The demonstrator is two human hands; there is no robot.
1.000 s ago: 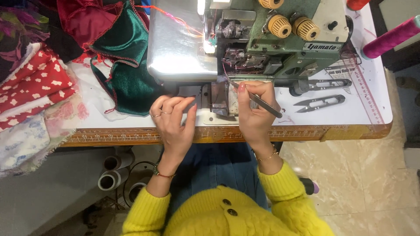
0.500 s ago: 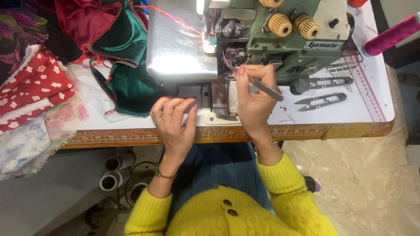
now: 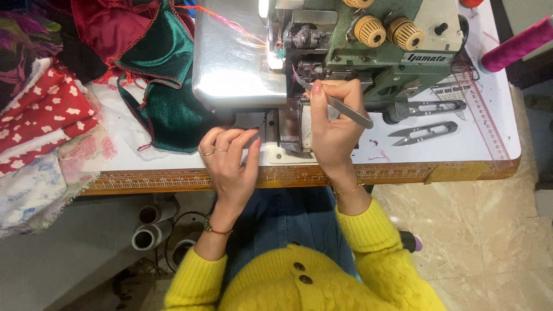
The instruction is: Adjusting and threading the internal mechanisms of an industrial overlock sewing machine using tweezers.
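My right hand (image 3: 333, 124) holds metal tweezers (image 3: 337, 103), their tips pushed into the needle area of the green and silver sewing machine (image 3: 322, 40). My left hand (image 3: 229, 161) rests flat on the white table (image 3: 449, 147) in front of the machine, fingers together, holding nothing, beside a dark green velvet piece (image 3: 170, 109). Pink and orange threads run across the machine's silver cover (image 3: 230, 57).
Thread snips (image 3: 423, 131) and a second metal tool (image 3: 429, 107) lie right of the machine on a clear ruler (image 3: 487, 121). A magenta thread cone (image 3: 515, 45) sits far right. Red, patterned and floral fabrics (image 3: 40, 126) pile at left. Spools (image 3: 152, 224) stand below the table.
My right hand has lifted from the table's front edge up to the needle area, carrying the tweezers with it. My left hand stays nearly in place.
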